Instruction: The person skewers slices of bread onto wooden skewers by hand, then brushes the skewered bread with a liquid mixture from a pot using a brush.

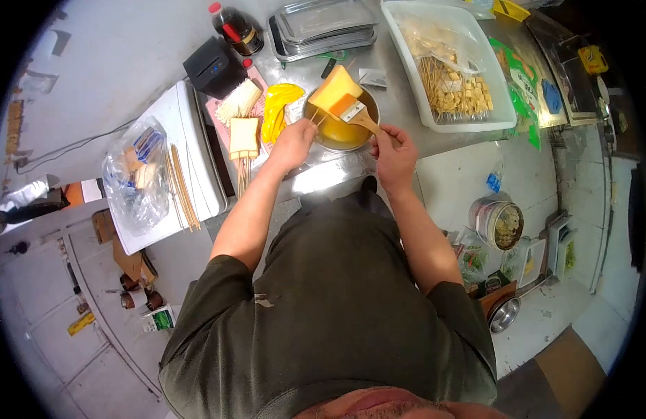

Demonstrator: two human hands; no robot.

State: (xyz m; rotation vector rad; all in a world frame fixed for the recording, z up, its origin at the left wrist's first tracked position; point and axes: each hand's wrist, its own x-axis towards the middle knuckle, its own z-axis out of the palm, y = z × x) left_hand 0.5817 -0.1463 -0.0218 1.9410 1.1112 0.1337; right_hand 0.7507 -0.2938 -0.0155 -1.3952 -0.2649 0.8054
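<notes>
My left hand point(295, 145) is closed round the sticks of a skewered bread slice point(335, 89), which it holds tilted over a metal bowl point(376, 105). Yellow liquid point(342, 133) fills the lower part of that bowl. In my right hand point(395, 155) is a flat brush with a wooden handle point(363, 120), its bristles pressed against the face of the slice. Left of the bowl lie a yellow squeeze pouch point(279, 112) and more skewered bread slices point(244, 136) with their sticks toward me.
A white tub point(426, 117) of skewered cubes stands at the right. Stacked metal trays point(325, 31), a dark bottle point(237, 33) and a black box point(216, 68) line the back. On the left, a white surface point(190, 126) carries a plastic bag point(136, 174) and loose sticks point(182, 188).
</notes>
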